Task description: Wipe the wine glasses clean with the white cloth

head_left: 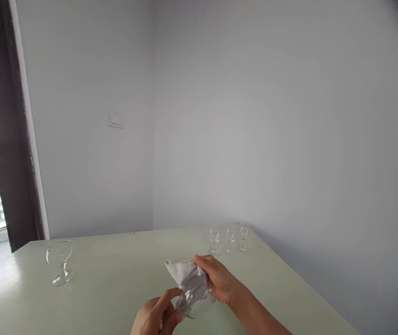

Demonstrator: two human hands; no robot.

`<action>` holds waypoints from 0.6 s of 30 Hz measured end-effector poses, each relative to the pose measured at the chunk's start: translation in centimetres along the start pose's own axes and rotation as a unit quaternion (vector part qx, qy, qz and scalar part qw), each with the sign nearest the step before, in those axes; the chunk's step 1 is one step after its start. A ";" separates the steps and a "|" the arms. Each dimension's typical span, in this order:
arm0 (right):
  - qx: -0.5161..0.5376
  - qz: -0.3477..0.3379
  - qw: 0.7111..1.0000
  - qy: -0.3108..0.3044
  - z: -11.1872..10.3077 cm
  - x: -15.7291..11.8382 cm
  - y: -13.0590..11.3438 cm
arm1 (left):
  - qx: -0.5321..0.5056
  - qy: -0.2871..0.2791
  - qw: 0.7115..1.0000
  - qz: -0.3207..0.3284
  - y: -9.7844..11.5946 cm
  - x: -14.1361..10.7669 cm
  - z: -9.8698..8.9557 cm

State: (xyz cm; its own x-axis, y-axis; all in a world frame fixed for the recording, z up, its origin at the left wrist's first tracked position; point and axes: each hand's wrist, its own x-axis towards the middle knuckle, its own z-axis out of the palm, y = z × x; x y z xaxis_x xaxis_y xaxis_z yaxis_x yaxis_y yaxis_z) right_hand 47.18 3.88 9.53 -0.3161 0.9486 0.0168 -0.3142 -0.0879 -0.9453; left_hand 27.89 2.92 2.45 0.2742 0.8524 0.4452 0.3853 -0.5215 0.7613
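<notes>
My left hand (pixel 157 316) grips a clear stemmed glass (pixel 196 304) by its lower part, low in the middle of the view. My right hand (pixel 219 279) presses a white cloth (pixel 186 277) into and around the bowl of that glass. The cloth's corner sticks out up and to the left. Both hands hover just above the pale green table (pixel 115 274).
A larger clear stemmed glass (pixel 60 261) stands upright at the table's left. Three small stemmed glasses (pixel 230 237) stand in a row near the far right corner by the white wall. A dark window frame (pixel 6 139) is at the left.
</notes>
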 end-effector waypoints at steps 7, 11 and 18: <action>0.216 -0.126 0.946 0.207 3.7 1.7 4.5 | -0.276 0.111 0.941 -0.160 0.5 1.8 3.4; -0.061 -0.269 0.927 0.252 4.1 1.8 6.4 | -0.344 0.124 0.904 -0.220 1.7 3.0 3.5; -0.494 -0.419 0.732 0.209 3.0 2.1 7.4 | -0.401 0.091 0.874 -0.257 2.8 4.4 2.6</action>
State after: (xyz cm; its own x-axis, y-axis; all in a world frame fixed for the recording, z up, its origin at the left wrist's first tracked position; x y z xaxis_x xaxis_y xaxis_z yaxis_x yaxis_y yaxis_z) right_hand 41.51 4.30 3.55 -0.0162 0.5715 0.8204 0.6258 0.6458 -0.4375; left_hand 32.51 5.09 5.30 0.0728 0.9965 -0.0416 -0.3458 0.0643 0.9361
